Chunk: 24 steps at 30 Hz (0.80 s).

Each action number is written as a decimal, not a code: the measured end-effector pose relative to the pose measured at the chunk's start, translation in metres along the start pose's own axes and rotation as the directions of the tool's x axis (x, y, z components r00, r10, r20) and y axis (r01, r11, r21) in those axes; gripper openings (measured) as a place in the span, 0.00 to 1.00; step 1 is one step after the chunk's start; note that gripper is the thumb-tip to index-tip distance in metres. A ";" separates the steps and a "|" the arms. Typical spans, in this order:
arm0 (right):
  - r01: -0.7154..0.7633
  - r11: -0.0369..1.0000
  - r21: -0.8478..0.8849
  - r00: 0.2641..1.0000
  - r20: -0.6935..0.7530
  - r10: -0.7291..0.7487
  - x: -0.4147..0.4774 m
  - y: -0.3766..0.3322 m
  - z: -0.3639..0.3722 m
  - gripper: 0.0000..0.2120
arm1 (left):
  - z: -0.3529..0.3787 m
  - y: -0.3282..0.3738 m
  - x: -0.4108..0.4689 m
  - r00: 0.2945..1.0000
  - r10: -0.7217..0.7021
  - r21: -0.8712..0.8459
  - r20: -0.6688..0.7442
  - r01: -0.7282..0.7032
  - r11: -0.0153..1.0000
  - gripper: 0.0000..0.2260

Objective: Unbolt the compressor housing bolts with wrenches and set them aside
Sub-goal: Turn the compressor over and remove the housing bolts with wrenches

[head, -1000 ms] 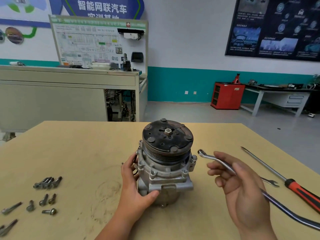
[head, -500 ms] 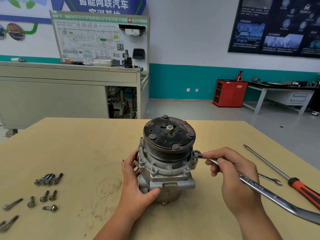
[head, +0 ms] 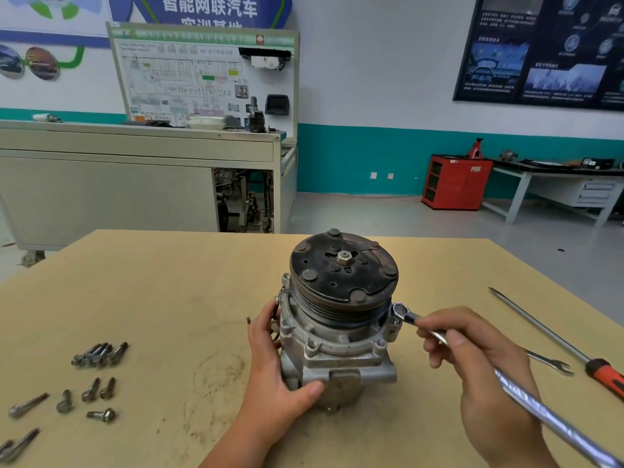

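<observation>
A grey metal compressor [head: 341, 352] with a dark pulley on top stands upright in the middle of the tan table [head: 175, 292]. My left hand [head: 275, 376] grips its left side, thumb across the front of the housing. My right hand [head: 472, 363] holds a long silver ring wrench [head: 526, 400]. The wrench's ring end sits at a bolt on the housing's right flange, just under the pulley. Several removed bolts [head: 98, 356] lie on the table at the left.
A red-handled screwdriver [head: 553, 339] and a small open-end wrench [head: 548, 361] lie on the table to the right of my right hand. More loose bolts [head: 20, 444] lie near the front left edge. A grey cabinet and a red cart stand in the room beyond the table.
My right hand has brought the wrench from the air beside the compressor to the right flange bolt and closed round the shaft. My left hand has stayed on the housing.
</observation>
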State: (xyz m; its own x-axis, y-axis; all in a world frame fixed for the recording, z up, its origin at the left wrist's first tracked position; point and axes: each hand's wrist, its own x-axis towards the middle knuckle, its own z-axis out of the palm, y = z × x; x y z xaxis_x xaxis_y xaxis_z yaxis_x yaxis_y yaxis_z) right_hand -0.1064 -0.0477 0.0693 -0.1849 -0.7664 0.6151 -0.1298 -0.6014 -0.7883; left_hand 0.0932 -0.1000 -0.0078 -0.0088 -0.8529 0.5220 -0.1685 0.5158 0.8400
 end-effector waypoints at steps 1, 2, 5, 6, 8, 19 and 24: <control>0.013 1.000 0.015 1.000 -0.019 -0.013 -0.002 0.001 0.002 0.16 | 0.000 0.001 0.001 1.000 0.005 -0.014 0.003 -0.005 1.000 0.47; 0.007 0.999 0.043 0.999 -0.038 -0.006 -0.003 0.002 0.003 0.17 | 0.000 0.002 0.001 1.000 0.006 -0.024 0.005 -0.005 1.000 0.48; -0.083 0.984 0.161 0.995 -0.048 0.091 0.004 0.003 0.001 0.17 | 0.000 0.001 0.001 1.000 0.000 -0.013 -0.011 0.000 1.000 0.45; -0.124 0.972 0.202 0.991 -0.032 0.133 0.009 0.004 -0.001 0.19 | 0.000 0.000 0.001 1.000 0.003 -0.014 -0.013 -0.003 1.000 0.44; -0.234 0.931 0.280 0.972 0.032 0.234 0.022 0.005 -0.006 0.24 | -0.001 0.000 0.000 1.000 0.007 -0.023 -0.009 -0.007 1.000 0.43; -0.577 0.809 0.113 0.650 0.663 0.371 0.111 0.017 -0.001 0.12 | -0.002 0.001 0.003 0.999 0.016 -0.055 0.029 -0.014 0.998 0.44; -0.674 0.689 0.266 0.625 0.702 0.341 0.098 0.026 -0.030 0.11 | -0.003 -0.001 0.003 0.999 0.025 -0.053 0.035 -0.023 0.998 0.40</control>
State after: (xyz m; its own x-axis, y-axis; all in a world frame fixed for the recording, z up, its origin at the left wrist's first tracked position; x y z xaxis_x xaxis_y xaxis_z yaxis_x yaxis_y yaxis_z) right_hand -0.1568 -0.1321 0.1085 0.5241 -0.8425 0.1243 0.2949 0.0426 -0.9546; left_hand 0.0965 -0.1028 -0.0060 -0.0473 -0.8420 0.5373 -0.1156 0.5389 0.8344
